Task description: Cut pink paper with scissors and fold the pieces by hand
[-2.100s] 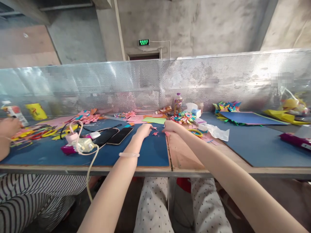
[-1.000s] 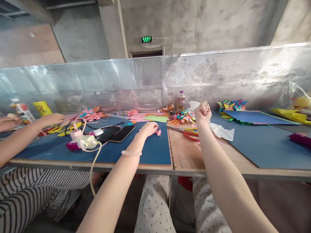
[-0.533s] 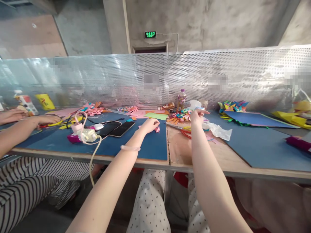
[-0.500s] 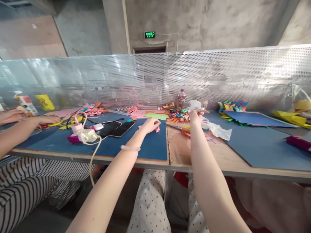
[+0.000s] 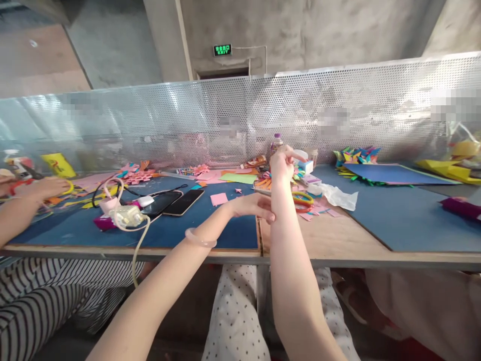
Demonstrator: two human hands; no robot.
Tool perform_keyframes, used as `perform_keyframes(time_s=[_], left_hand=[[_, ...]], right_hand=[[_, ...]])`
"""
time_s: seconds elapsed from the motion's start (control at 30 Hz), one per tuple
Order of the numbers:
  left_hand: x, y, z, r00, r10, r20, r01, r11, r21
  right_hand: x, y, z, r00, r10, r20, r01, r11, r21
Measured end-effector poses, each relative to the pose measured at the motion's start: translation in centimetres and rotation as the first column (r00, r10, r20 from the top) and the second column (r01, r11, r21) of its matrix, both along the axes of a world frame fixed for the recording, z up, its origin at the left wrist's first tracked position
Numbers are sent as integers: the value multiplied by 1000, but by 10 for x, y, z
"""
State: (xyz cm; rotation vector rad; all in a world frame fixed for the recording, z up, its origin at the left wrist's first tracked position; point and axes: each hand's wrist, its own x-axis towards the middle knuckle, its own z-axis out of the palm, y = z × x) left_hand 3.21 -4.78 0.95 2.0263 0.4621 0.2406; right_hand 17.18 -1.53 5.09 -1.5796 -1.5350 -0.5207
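Note:
My left hand (image 5: pixel 253 204) reaches across the edge of the blue mat, fingers apart, its fingertips against my right forearm. No paper shows in it. Beyond it my right hand (image 5: pixel 282 163) is raised over the cut paper pile, the index finger pointing right and the others loosely bent; I see nothing held. A pink paper square (image 5: pixel 219 199) lies on the mat left of my left hand, with a small pink scrap (image 5: pixel 238 191) behind it. Scissors (image 5: pixel 302 200) with red and yellow handles are partly hidden by my right forearm.
Phones (image 5: pixel 184 202) and a cabled power strip (image 5: pixel 130 215) lie to the left, near another person's hands (image 5: pixel 50 188). A bottle (image 5: pixel 277 143) stands before the perforated metal screen (image 5: pixel 161 125). Crumpled white plastic (image 5: pixel 340 196) and blue sheets (image 5: pixel 394 178) lie to the right.
My left hand has left the pink paper and moved right to my right forearm. My right hand has shifted left and up, exposing more of the scissors and scraps.

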Motion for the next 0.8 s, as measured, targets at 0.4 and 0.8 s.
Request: perform_keyframes(time_s=[0.4,0.8], left_hand=[[7,-18,2,965,-195,-174,192,981,-37],[2,-9,-3,962,-167,-218,155,986,-68]], right_hand=[[-6,2,-1,989,145,-15,-144,989,18],[-13,-6,-1,982,8,189,-14,999,32]])
